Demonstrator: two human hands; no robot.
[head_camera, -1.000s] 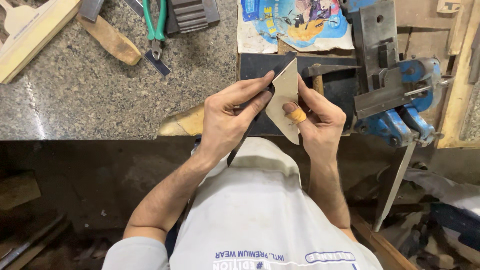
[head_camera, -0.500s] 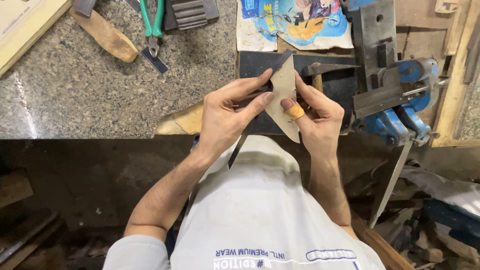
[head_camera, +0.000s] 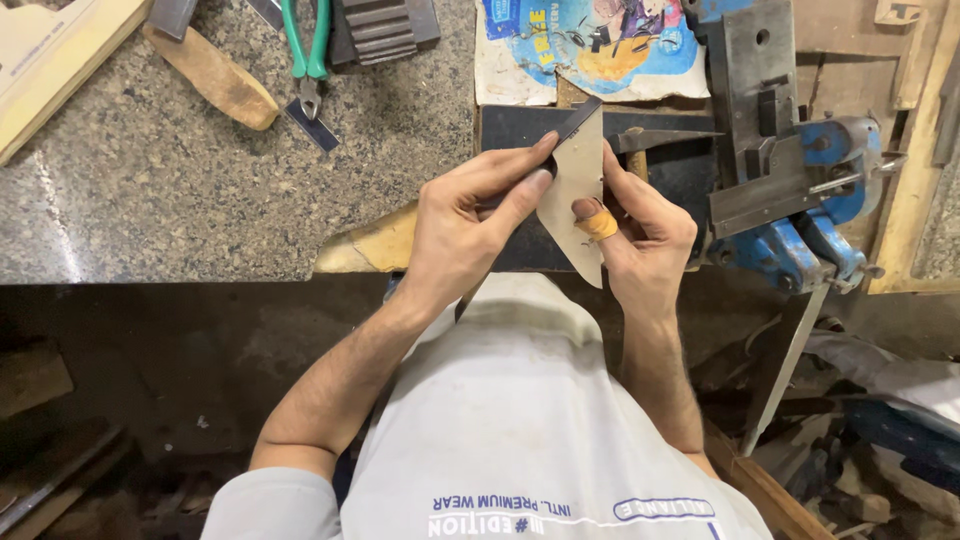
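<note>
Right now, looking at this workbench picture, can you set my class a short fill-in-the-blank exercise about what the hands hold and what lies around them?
1. Both hands, left hand and right hand, hold a pale pointed ____ piece.
2. The pliers on the granite benchtop have ____ handles.
3. The bench vise to the right is painted ____.
4. A finger of the right hand wears an ____ wrap.

Missing words: leather; green; blue; orange

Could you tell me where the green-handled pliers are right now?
In the head view, the green-handled pliers lie at upper left on the granite worktop, between the wooden handle and a dark ribbed block.
</note>
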